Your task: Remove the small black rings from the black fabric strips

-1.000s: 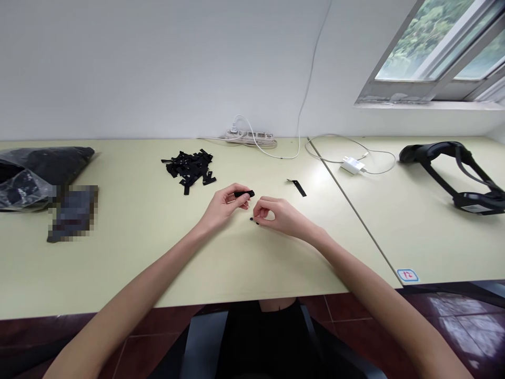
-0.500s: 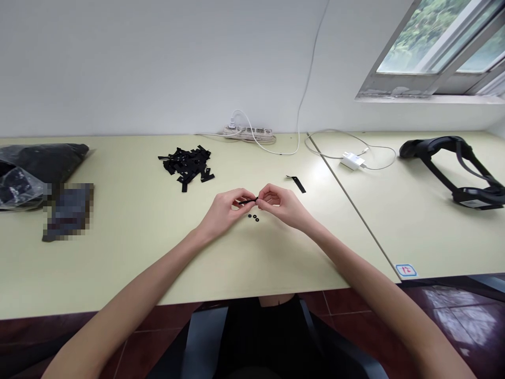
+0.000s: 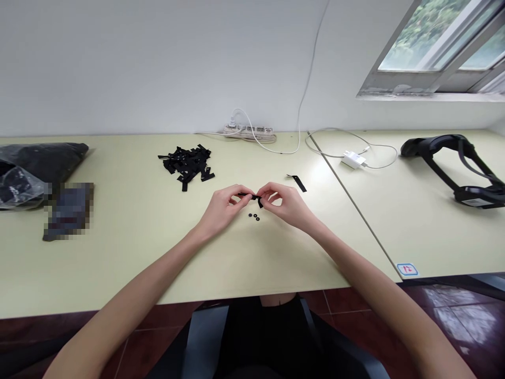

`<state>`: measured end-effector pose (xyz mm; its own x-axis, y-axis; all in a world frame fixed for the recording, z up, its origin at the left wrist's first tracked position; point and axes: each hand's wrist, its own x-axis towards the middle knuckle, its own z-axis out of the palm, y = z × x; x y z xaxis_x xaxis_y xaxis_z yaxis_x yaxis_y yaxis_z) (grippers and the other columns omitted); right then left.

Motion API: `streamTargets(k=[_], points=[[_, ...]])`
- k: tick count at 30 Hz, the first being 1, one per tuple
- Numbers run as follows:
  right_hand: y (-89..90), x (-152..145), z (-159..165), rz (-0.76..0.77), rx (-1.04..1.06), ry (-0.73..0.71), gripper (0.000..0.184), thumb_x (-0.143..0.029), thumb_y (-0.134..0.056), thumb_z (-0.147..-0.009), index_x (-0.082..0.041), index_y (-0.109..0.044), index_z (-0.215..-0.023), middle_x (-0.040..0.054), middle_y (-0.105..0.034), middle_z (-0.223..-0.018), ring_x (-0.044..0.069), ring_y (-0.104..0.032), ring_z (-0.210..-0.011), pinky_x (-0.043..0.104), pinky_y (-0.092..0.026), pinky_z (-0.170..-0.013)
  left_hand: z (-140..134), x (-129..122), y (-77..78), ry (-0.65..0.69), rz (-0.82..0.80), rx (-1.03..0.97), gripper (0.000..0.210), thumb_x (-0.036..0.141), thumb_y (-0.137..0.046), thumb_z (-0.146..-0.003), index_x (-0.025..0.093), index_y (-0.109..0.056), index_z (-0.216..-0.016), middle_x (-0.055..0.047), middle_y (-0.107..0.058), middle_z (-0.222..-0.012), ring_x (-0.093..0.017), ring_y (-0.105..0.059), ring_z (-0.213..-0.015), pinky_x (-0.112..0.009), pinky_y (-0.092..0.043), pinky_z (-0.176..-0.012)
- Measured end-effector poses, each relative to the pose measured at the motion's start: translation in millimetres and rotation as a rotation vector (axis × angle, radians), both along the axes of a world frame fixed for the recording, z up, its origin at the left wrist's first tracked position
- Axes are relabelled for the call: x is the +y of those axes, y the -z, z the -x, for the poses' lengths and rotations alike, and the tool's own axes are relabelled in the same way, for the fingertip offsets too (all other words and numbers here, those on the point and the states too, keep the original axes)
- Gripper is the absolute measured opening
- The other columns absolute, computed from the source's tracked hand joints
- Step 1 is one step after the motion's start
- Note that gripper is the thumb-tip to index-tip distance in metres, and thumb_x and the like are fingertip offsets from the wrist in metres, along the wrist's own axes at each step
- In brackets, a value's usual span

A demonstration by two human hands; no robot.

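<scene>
Between my two hands is a small black strip (image 3: 254,197), pinched at both sides above the table. My left hand (image 3: 228,205) closes on its left part with thumb and fingertips. The fingers of my right hand (image 3: 284,200) grip the other end, where a short piece bends down toward me. Just below the fingers lie three small round black pieces (image 3: 255,216), some with a hole in the middle. Another black strip (image 3: 300,183), folded at an angle, rests beyond my right hand. A heap of similar black strips (image 3: 188,163) lies to the far left of my hands.
On the left are a dark plastic bag (image 3: 55,160) and a blurred-out item (image 3: 70,210). A power strip (image 3: 248,132) with white cables sits by the wall. To the right are a white charger (image 3: 354,159), a black headset (image 3: 453,158) and a seam between tables (image 3: 355,216).
My fingers have drawn slightly apart and up. More of the black strip shows between them, and its right end now hangs bent downward.
</scene>
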<state>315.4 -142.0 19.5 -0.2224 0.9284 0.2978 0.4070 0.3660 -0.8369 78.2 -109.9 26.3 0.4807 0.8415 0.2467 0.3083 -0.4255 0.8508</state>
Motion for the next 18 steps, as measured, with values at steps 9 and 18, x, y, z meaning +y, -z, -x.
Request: streamTargets(k=[9,18], points=[[-1.6,-1.1,1.0,0.035,-0.024,-0.009,0.012,-0.027,-0.066,-0.095,-0.025,-0.076,-0.101,0.0056,-0.082,-0.104,0.021,-0.076,-0.090,0.042,-0.065,-0.090,2.5,3.5,3.5,0.002,-0.004,0.034,0.027,0.046,-0.065,-0.111,0.026,-0.083,-0.113,-0.004,-0.084,-0.117,-0.024,-0.077,-0.107,-0.034,-0.058,-0.090],[0.7,-1.1,3.5,0.059,-0.050,-0.030,0.010,-0.030,-0.069,-0.098,-0.025,-0.076,-0.103,0.0048,-0.084,-0.104,0.022,-0.074,-0.092,0.041,-0.062,-0.093,2.1,2.5,5.0,0.045,0.002,0.039,0.021,0.043,-0.071,-0.105,0.025,-0.082,-0.108,-0.005,-0.084,-0.114,-0.024,-0.076,-0.105,-0.034,-0.062,-0.088]])
